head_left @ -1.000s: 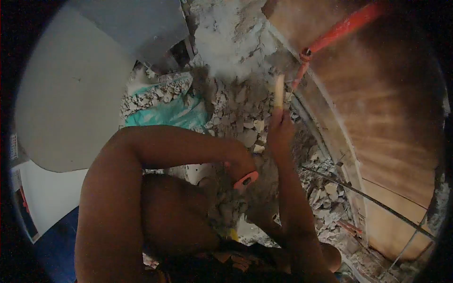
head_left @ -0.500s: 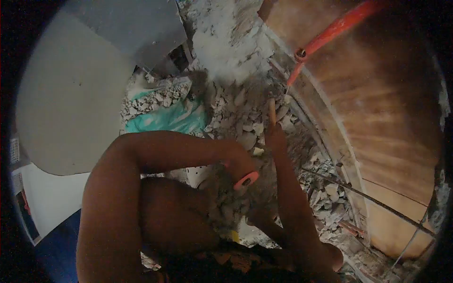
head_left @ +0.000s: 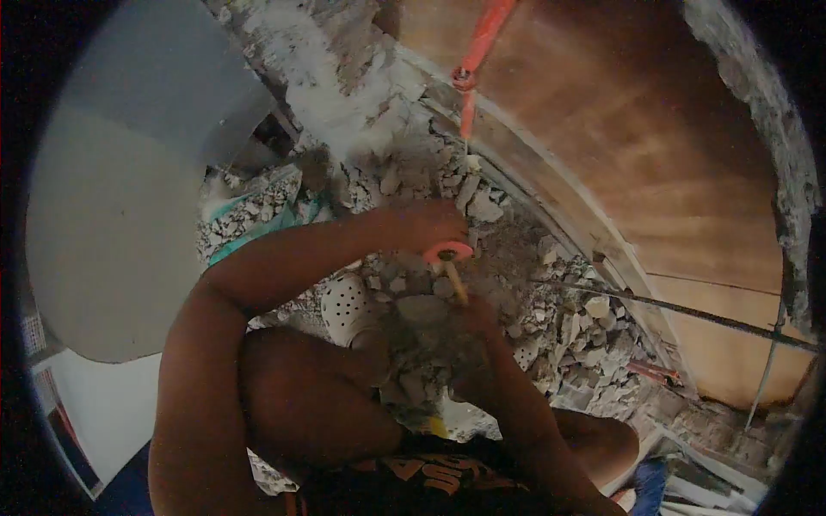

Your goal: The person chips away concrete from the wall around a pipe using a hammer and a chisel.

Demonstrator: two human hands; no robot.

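Note:
My left hand (head_left: pixel 440 222) is closed around a chisel with a round pink hand guard (head_left: pixel 447 251); its shaft is hidden beneath the fist. Below and slightly right, my right hand (head_left: pixel 476 316) grips the pale wooden handle of a hammer (head_left: pixel 457 282). The handle points up toward the pink guard and overlaps or meets its edge; I cannot make out the hammer's head. Broken rubble (head_left: pixel 422 310) lies under and around both hands.
A white perforated clog (head_left: pixel 346 303) is on my foot among the debris. A teal sack (head_left: pixel 258 232) of rubble stands at left beside a grey panel (head_left: pixel 120 215). Brown boarding (head_left: pixel 602 138) curves along the right, with a red bar (head_left: pixel 482 43) above and a metal rod (head_left: pixel 688 314) crossing.
My left hand and the chisel have moved up, away from my body. My right hand has come down and left, bringing the wooden handle to the guard. The view has shifted too.

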